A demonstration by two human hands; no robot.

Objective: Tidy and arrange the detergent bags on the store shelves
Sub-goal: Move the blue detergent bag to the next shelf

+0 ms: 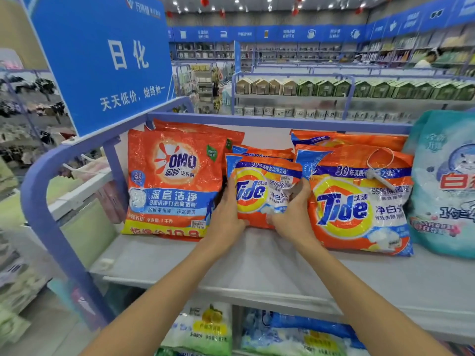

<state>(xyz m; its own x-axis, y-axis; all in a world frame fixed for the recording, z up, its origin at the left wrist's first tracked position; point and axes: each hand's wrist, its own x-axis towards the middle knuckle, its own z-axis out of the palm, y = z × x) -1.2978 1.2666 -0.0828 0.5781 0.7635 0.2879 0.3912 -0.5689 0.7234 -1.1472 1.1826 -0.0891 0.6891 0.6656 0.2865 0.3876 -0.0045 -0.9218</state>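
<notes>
A small orange Tide detergent bag (261,191) stands leaning in the middle of the grey top shelf (257,260). My left hand (227,214) grips its left edge and my right hand (293,211) grips its right edge and lower corner. More small Tide bags (262,151) stand behind it. To the left leans a large red OMO bag (172,183) with others behind it. To the right leans a large Tide bag (359,201), a white plastic tag loop on its front, with another behind it.
A teal detergent bag (444,186) stands at the far right of the shelf. A blue sign (102,60) rises over the purple shelf frame (51,191) on the left. Lower shelf holds more bags (203,327). A person (426,59) stands far back right.
</notes>
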